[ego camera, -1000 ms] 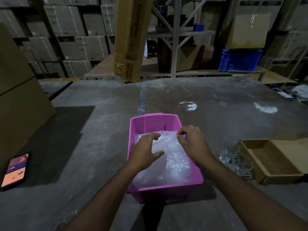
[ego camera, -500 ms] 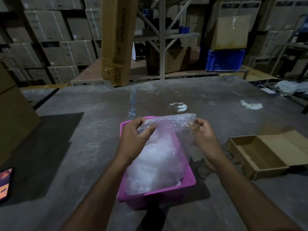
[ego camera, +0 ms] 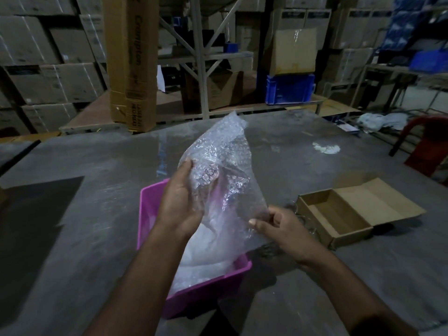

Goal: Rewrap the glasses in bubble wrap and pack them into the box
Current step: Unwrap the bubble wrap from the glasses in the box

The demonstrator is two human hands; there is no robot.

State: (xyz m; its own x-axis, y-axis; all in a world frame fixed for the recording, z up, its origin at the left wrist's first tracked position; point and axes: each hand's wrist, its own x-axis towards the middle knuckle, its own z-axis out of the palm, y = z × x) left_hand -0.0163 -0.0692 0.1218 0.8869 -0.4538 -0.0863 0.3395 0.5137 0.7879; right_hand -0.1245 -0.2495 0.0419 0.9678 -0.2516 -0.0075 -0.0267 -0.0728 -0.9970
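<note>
The left hand grips one side of a sheet of bubble wrap, thumb up against the film and fingers curled behind it. The right hand pinches the sheet's lower right edge between thumb and forefinger, its other fingers curled. Between them the sheet hangs lifted above the counter, its top corner pointing up and away.

Just below the hands sits a pink plastic bin, near the counter's front edge, with more bubble wrap heaped inside it. To the right, beyond the right hand, an open cardboard box lies on the counter with its lid flap folded back. Clear glasses stand touching or just beside the box's left wall, mostly hidden by the right hand and too faint to count.

Farther off, a pale smear marks the counter toward its far right corner. Past the far edge, a tall cardboard carton stands upright. Beyond it, a blue crate rests on a low shelf, among stacked cartons.
</note>
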